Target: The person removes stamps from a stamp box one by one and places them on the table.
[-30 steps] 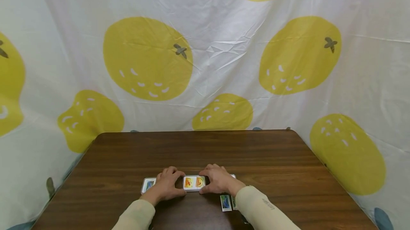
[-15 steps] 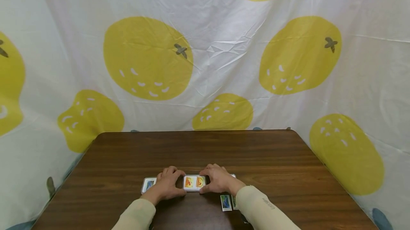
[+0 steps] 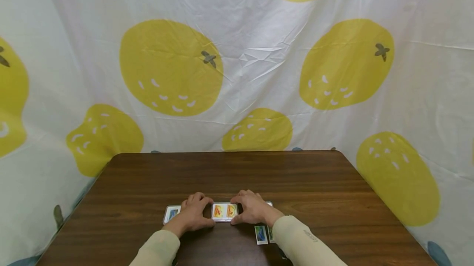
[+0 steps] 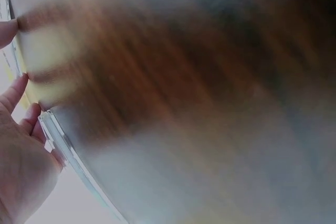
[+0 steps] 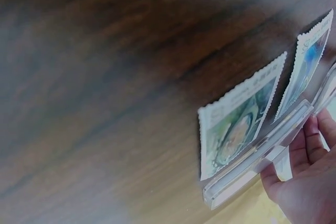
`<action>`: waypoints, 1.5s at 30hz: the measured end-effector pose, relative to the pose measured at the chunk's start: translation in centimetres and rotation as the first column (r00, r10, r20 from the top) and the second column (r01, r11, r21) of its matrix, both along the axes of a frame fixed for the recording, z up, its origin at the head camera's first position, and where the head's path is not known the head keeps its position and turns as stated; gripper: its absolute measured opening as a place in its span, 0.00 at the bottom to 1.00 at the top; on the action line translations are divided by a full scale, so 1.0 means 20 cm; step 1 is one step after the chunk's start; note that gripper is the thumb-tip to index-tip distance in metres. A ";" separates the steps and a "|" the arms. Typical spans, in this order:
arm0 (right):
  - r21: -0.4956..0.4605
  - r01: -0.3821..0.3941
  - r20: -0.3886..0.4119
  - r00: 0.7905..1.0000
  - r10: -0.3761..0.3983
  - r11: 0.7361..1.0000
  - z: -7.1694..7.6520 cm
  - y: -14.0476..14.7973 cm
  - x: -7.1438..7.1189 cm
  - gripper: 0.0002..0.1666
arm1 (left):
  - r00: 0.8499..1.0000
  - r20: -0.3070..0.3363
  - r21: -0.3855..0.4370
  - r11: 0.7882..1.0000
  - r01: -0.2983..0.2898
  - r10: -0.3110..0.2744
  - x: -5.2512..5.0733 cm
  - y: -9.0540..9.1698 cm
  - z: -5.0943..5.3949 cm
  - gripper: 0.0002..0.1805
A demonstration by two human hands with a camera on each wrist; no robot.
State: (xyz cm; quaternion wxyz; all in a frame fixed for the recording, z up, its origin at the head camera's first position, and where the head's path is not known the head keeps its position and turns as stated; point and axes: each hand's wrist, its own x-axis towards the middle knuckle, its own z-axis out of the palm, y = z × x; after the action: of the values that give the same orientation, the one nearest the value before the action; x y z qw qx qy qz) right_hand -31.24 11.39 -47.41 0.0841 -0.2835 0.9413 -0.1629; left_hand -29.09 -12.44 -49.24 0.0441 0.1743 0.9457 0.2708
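Likely steadying the case (image 3: 224, 220)
Left hand (image 3: 192, 213) and right hand (image 3: 252, 208) pinch its ends — next calls for even pressure.

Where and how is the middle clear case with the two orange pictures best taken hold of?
Probably by its near and far edges, from above, thumb near and fingers far. The middle clear case lies flat, its near and far edges bordering bare table, while neighbouring cases flank it left and right. The left hand and right hand are at its ends.
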 end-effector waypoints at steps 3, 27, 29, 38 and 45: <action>-0.005 0.004 0.008 1.000 -0.004 1.000 0.00 0.00 0.00 0.36 | 1.000 0.000 0.004 1.000 0.000 0.000 0.00 0.00 0.00 0.30; -0.036 -0.006 0.014 1.000 0.007 0.999 0.00 0.01 0.00 0.34 | 1.000 0.003 -0.001 1.000 -0.006 0.006 0.00 0.00 0.00 0.31; -0.039 -0.005 0.016 1.000 0.006 0.999 0.00 0.01 0.00 0.34 | 1.000 0.004 0.001 1.000 -0.008 0.008 0.00 0.00 0.00 0.32; -0.043 0.012 0.026 1.000 -0.011 0.999 -0.01 0.01 -0.02 0.35 | 1.000 0.006 0.001 1.000 -0.012 0.012 0.00 0.00 0.00 0.32; -0.049 0.029 0.039 0.999 -0.027 0.998 -0.01 0.00 -0.01 0.35 | 1.000 0.011 -0.001 1.000 -0.015 0.015 0.00 0.00 -0.01 0.32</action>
State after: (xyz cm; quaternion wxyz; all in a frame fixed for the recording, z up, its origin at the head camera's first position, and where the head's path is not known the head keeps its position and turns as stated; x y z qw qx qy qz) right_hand -31.48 11.44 -47.59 0.0926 -0.2693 0.9390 -0.1927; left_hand -29.16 -12.46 -49.34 0.0475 0.1654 0.9468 0.2718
